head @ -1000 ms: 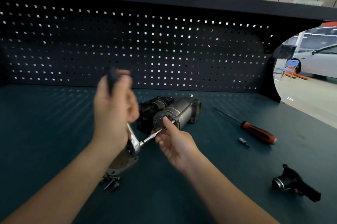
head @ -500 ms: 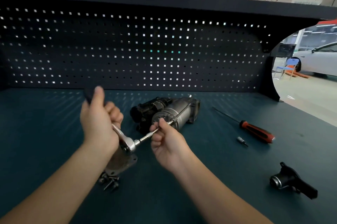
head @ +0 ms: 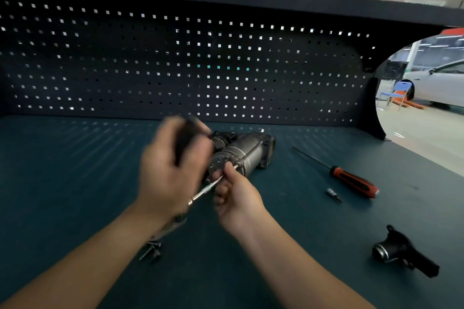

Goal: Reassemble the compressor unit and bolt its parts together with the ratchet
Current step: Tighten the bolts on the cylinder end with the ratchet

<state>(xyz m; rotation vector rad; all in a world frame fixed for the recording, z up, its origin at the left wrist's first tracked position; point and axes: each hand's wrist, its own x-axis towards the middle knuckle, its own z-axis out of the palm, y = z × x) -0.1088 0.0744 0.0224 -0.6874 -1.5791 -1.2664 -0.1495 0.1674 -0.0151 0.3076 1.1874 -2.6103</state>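
The dark teal surface (head: 75,183) carries the compressor (head: 251,153) lying on its side near the middle. To its right lie a red-handled screwdriver (head: 351,180) and, just beside the handle, a small bit (head: 333,194). A black part (head: 401,253) sits near the front right, and loose screws (head: 152,251) lie by a half-hidden metal plate (head: 170,227) at front left.

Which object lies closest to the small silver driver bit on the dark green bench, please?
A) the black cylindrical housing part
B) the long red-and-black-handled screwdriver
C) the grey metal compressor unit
B: the small silver driver bit lies just beside the handle of the long red-and-black-handled screwdriver.
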